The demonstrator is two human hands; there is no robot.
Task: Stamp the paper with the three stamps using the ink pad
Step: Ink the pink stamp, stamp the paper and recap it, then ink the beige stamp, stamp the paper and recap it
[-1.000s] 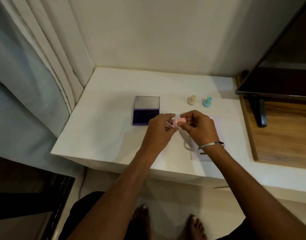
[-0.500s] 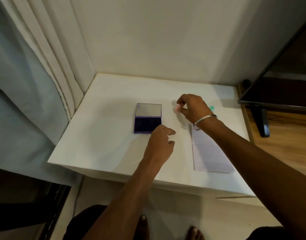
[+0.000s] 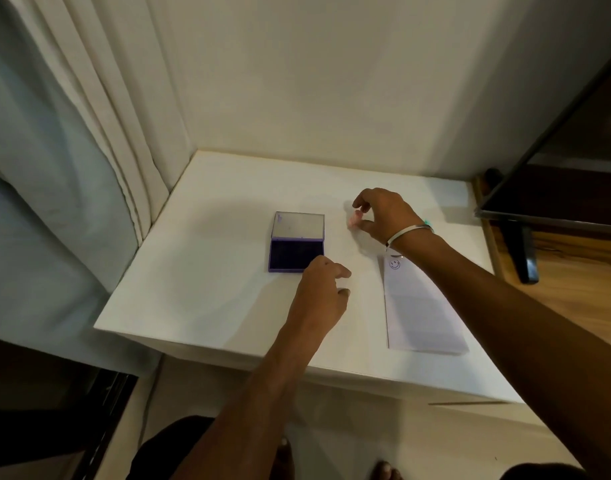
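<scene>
An open purple ink pad [image 3: 296, 255] lies mid-table with its lid folded back. My left hand [image 3: 323, 292] hovers by the pad's front right corner, fingers loosely curled and holding nothing. Further back, my right hand [image 3: 383, 216] pinches a small pink stamp [image 3: 353, 220] between thumb and fingers, low at the table surface. The lined paper [image 3: 423, 310] lies under my right forearm and bears a purple smiley print [image 3: 394, 264] near its top. A sliver of the teal stamp [image 3: 427, 222] shows behind my right wrist. The third stamp is hidden.
The white table [image 3: 207, 271] ends in a front edge close to my body. A curtain [image 3: 99, 133] hangs at the left and a wall stands behind. A dark screen on a stand [image 3: 518, 251] sits on a wooden surface at the right.
My hands parted: the right one carried the pink stamp off the paper to the back of the table, and the left one let go and settled beside the ink pad.
</scene>
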